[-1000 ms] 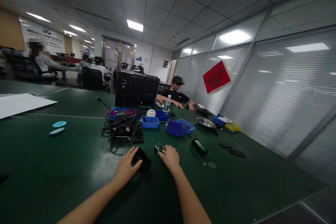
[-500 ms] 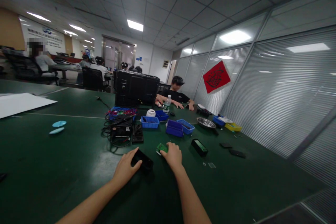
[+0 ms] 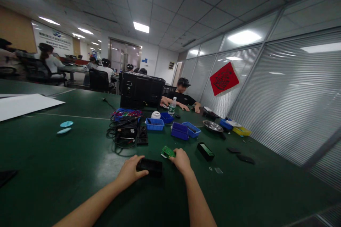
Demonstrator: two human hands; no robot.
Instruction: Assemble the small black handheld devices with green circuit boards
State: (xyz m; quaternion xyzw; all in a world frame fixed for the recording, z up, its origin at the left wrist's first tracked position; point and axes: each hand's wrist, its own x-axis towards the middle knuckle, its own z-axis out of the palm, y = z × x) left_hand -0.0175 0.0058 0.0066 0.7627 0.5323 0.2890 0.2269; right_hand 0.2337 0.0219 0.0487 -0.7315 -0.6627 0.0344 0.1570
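My left hand (image 3: 130,172) grips the left end of a black rectangular plastic case (image 3: 151,167), its thumb in front and its fingers behind. To the right, my right hand (image 3: 181,161) pinches a green circuit board (image 3: 168,151) by its near right edge. A small white part (image 3: 163,155) shows at the board's left underside. The board is held apart from the case, a little above and right of it. Another black case (image 3: 205,151) with a green board inside lies on the table farther right.
Blue bins (image 3: 155,124) stand behind my hands, beside a black power supply (image 3: 126,133) with tangled cables. A metal bowl (image 3: 213,126), flat black pieces (image 3: 245,159) and a clear plastic piece (image 3: 218,170) lie to the right. A person (image 3: 183,95) sits across the green table.
The black case has turned in my left hand and now lies more level across my view. My right hand has shifted its hold, so more of the circuit board shows. The view has swung slightly left.
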